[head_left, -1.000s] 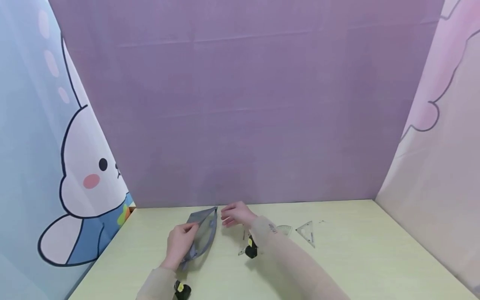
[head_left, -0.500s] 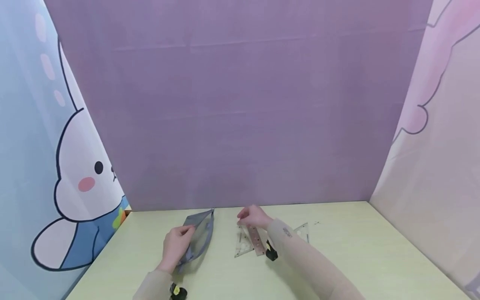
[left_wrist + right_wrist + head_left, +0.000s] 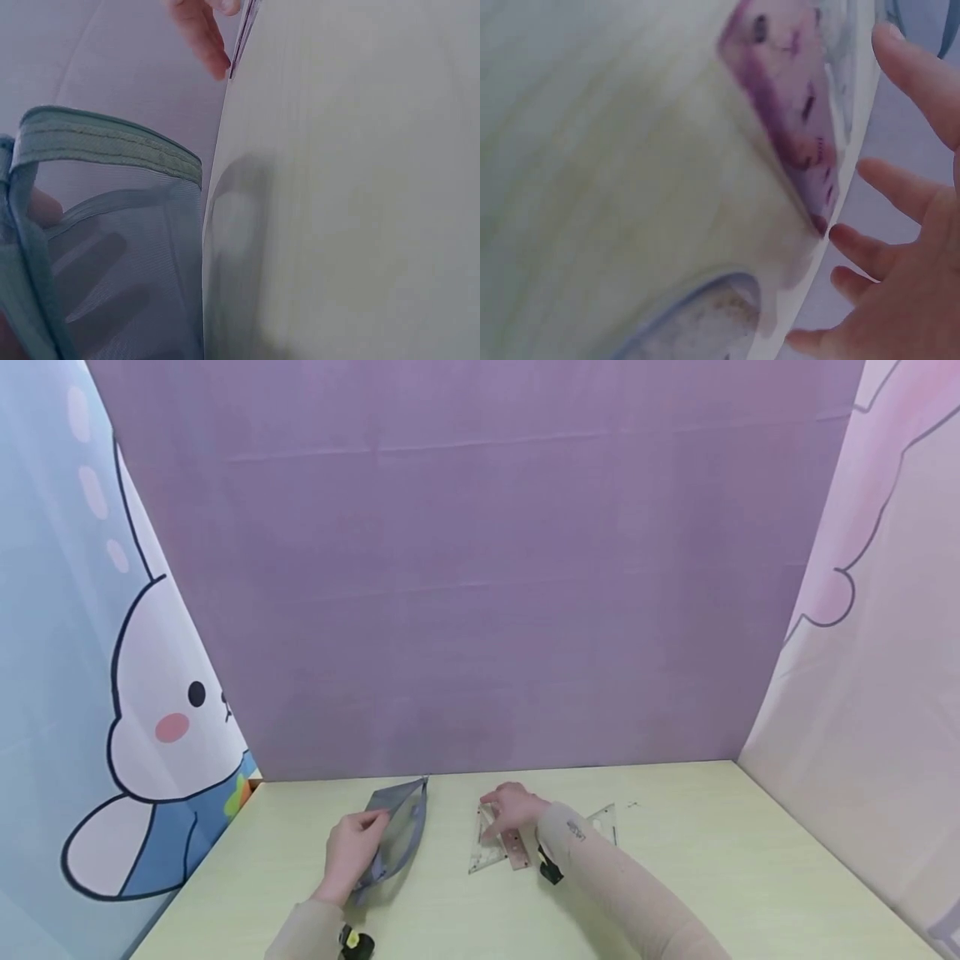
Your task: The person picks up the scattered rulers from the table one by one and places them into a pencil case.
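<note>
My left hand (image 3: 350,852) pinches the upper edge of a grey-blue mesh pouch (image 3: 417,835), which stands with its mouth gaping. In the left wrist view, the pouch's stitched rim (image 3: 112,142) shows, and fingers appear dimly through the mesh. My right hand (image 3: 517,807) hovers over a pink translucent ruler (image 3: 516,852) and a clear set square (image 3: 486,857) lying side by side. The right wrist view shows this hand's fingers (image 3: 907,191) spread, holding nothing, beside the ruler's edge. Whether a fingertip touches the ruler, I cannot tell.
Right of the forearm, a second clear set square (image 3: 606,822) is partly covered by the sleeve. A clear curved piece (image 3: 705,326) lies low in the right wrist view. A purple backdrop (image 3: 480,610) rises at the table's (image 3: 712,860) far edge.
My right hand has moved right, from beside the pouch to over the ruler, and its fingers have spread. The left hand keeps its hold on the pouch. The head view has shifted slightly.
</note>
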`<action>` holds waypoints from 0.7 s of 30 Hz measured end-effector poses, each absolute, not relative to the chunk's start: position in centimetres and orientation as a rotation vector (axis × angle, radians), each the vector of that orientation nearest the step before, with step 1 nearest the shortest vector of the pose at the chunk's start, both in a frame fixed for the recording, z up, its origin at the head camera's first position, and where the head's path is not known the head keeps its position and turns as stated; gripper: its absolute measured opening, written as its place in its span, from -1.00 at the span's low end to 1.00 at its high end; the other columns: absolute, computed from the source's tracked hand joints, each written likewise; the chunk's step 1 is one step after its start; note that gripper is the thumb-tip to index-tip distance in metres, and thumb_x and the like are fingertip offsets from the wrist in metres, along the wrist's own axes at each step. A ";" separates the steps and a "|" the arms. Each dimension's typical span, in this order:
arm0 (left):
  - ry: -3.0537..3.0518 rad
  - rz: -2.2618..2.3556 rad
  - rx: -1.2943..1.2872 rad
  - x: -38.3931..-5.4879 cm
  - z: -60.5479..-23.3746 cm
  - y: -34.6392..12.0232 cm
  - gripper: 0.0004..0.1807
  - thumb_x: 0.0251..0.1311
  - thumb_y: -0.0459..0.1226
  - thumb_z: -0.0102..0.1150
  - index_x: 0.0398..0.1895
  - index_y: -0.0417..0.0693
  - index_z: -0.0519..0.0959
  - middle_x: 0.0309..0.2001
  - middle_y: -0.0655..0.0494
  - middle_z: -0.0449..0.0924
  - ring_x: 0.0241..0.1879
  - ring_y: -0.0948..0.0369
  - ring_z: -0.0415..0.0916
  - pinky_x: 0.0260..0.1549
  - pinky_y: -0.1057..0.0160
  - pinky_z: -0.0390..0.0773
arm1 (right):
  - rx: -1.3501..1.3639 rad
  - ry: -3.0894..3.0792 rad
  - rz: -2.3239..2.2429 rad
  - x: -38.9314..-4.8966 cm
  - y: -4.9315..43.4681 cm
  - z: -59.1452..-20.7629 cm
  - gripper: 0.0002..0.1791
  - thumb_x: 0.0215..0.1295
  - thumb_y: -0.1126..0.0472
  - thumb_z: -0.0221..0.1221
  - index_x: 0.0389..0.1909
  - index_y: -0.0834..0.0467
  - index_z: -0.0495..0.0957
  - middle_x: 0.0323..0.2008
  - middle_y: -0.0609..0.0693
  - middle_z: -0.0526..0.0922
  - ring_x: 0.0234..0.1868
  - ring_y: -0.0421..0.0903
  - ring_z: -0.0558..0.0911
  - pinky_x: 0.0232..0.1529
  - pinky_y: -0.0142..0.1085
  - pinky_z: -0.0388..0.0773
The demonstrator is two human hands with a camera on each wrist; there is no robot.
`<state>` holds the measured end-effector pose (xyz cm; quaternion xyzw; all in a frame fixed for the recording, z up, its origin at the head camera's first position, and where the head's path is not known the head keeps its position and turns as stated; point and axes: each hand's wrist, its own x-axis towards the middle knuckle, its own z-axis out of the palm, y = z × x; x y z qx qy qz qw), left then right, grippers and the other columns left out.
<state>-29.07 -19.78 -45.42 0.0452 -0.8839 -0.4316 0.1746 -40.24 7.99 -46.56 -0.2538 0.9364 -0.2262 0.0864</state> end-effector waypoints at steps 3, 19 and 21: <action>-2.504 -1.233 0.128 -29.1 -45.3 -19.8 -0.70 0.28 -0.18 0.13 -0.07 -0.16 0.69 -0.09 -0.09 0.68 -0.41 0.21 0.48 -0.39 0.22 0.43 | -0.724 2.804 -0.588 -40.3 8.1 -47.0 -0.15 -0.12 -0.14 0.47 0.28 -0.01 0.46 0.34 0.17 0.28 0.39 0.17 0.12 0.21 0.40 -0.09; -2.503 -1.236 0.128 -29.3 -45.6 -19.8 -0.70 0.28 -0.18 0.12 -0.08 -0.16 0.69 -0.10 -0.08 0.69 -0.47 0.23 0.44 -0.45 0.23 0.40 | -0.761 2.763 -0.565 -40.1 8.4 -47.2 -0.07 -0.16 -0.18 0.46 0.34 -0.08 0.39 0.45 0.21 0.09 0.47 0.26 -0.14 0.14 0.49 -0.27; -2.501 -1.243 0.129 -29.3 -45.6 -19.8 -0.70 0.28 -0.18 0.12 -0.07 -0.16 0.69 -0.10 -0.09 0.69 -0.50 0.22 0.42 -0.48 0.23 0.38 | -0.762 2.764 -0.554 -40.2 8.4 -47.3 -0.06 -0.17 -0.18 0.46 0.34 -0.09 0.39 0.45 0.20 0.08 0.47 0.27 -0.14 0.14 0.50 -0.27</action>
